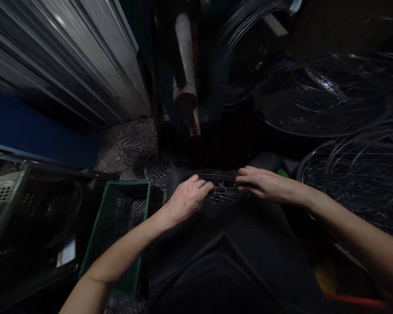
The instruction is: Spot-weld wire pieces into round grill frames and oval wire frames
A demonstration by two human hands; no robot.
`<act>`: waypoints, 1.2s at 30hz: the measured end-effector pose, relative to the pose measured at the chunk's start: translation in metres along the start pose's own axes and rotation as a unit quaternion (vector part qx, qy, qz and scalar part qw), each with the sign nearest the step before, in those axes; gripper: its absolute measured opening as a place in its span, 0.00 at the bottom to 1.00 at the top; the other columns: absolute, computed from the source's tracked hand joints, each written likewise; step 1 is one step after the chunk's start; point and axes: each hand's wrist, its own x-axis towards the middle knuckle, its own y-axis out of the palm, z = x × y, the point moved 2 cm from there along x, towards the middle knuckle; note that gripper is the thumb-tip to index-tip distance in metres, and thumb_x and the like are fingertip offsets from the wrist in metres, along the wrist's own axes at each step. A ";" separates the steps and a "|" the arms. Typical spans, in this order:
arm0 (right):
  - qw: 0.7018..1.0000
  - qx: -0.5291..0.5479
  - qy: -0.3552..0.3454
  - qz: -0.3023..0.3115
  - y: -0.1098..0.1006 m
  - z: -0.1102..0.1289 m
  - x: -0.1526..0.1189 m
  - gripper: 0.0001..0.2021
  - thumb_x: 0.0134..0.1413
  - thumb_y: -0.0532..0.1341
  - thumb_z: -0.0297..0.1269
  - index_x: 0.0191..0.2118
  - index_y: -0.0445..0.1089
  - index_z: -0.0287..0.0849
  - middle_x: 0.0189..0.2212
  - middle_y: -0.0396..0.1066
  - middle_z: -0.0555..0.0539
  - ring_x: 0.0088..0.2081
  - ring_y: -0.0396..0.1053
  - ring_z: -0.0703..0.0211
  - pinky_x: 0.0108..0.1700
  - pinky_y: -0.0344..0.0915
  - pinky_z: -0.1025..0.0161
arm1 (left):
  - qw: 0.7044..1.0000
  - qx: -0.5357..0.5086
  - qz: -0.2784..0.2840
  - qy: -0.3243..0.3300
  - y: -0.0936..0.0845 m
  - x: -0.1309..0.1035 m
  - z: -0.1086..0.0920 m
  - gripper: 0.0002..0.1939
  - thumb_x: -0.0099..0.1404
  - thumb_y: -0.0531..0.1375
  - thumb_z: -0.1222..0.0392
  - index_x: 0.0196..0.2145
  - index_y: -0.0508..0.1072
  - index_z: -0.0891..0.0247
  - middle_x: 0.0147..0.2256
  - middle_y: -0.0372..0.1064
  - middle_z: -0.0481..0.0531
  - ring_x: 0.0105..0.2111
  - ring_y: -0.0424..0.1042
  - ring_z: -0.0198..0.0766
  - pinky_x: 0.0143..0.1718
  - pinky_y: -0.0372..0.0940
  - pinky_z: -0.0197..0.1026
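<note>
Several thin metal wires (218, 176) run between my two hands above a dark apron (222, 222) on my lap. My left hand (190, 195) is closed, thumb and fingers pinched on the wires' left part. On the right, my right hand (260, 183) has its fingers curled round the other part of the same wires. More shiny strands lie just below, between the hands, over a dark surface. The fingertips of both hands are partly hidden, and the dim light blurs the finer detail.
A green plastic crate (108, 222) with wire pieces stands at left, beside a larger dark bin (22, 192). Wire coils (137, 144) lie on the floor. Tangled wire (350, 174) fills the right side. A machine's metal cylinder (185, 56) juts out ahead.
</note>
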 end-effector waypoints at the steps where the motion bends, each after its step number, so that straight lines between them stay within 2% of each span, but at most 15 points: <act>1: 1.000 0.004 0.001 -0.001 -0.001 0.000 0.000 0.12 0.58 0.48 0.39 0.33 0.67 0.43 0.32 0.64 0.43 0.36 0.63 0.55 0.38 0.61 0.58 | 1.000 -0.008 0.001 0.004 -0.003 0.001 0.001 0.09 0.64 0.48 0.70 0.40 0.65 0.65 0.32 0.66 0.50 0.32 0.62 0.35 0.37 0.60 0.38; 6: 0.999 0.001 -0.008 -0.041 -0.022 0.003 0.010 0.14 0.58 0.47 0.41 0.33 0.67 0.44 0.33 0.64 0.43 0.34 0.62 0.56 0.37 0.61 0.59 | 0.999 0.016 -0.033 -0.001 -0.029 0.007 0.016 0.08 0.65 0.50 0.67 0.39 0.68 0.63 0.29 0.64 0.50 0.30 0.59 0.35 0.33 0.58 0.37; 10: 0.996 -0.031 -0.038 -0.075 -0.053 0.009 0.036 0.13 0.58 0.48 0.39 0.35 0.68 0.43 0.34 0.65 0.43 0.35 0.63 0.55 0.37 0.62 0.59 | 0.996 0.024 -0.083 -0.018 -0.052 0.010 0.039 0.08 0.67 0.51 0.63 0.38 0.70 0.62 0.29 0.63 0.49 0.30 0.58 0.35 0.33 0.56 0.36; 13: 0.992 -0.062 -0.054 -0.095 -0.070 0.014 0.059 0.12 0.58 0.48 0.38 0.36 0.68 0.43 0.34 0.66 0.43 0.37 0.63 0.55 0.39 0.62 0.59 | 0.992 0.025 -0.120 -0.039 -0.060 0.012 0.059 0.11 0.68 0.50 0.58 0.37 0.71 0.62 0.29 0.64 0.49 0.30 0.58 0.34 0.33 0.56 0.35; 18: 0.988 -0.109 -0.042 -0.103 -0.079 0.014 0.089 0.13 0.59 0.48 0.38 0.36 0.68 0.42 0.33 0.66 0.44 0.36 0.62 0.55 0.39 0.61 0.59 | 0.986 0.006 -0.155 -0.064 -0.059 0.016 0.089 0.11 0.67 0.52 0.55 0.37 0.71 0.63 0.29 0.64 0.49 0.32 0.60 0.33 0.33 0.56 0.33; 23: 0.984 -0.142 -0.019 -0.111 -0.084 0.011 0.103 0.11 0.58 0.49 0.36 0.34 0.68 0.42 0.32 0.66 0.44 0.35 0.61 0.56 0.39 0.61 0.59 | 0.983 -0.004 -0.164 -0.076 -0.055 0.024 0.106 0.12 0.66 0.53 0.55 0.37 0.71 0.64 0.29 0.64 0.48 0.31 0.60 0.33 0.34 0.57 0.34; 30: 0.978 -0.166 -0.013 -0.126 -0.086 0.007 0.110 0.12 0.57 0.49 0.33 0.34 0.69 0.42 0.32 0.65 0.44 0.35 0.60 0.56 0.38 0.61 0.60 | 0.983 -0.013 -0.170 -0.073 -0.048 0.029 0.118 0.10 0.66 0.53 0.57 0.38 0.72 0.64 0.30 0.63 0.49 0.32 0.60 0.33 0.35 0.58 0.34; 36: 0.975 -0.164 -0.019 -0.150 -0.087 0.000 0.115 0.12 0.58 0.49 0.34 0.35 0.69 0.43 0.32 0.65 0.44 0.35 0.60 0.56 0.38 0.60 0.60 | 0.980 -0.029 -0.175 -0.091 -0.055 0.036 0.121 0.11 0.65 0.55 0.56 0.40 0.72 0.65 0.31 0.65 0.50 0.33 0.61 0.33 0.35 0.58 0.34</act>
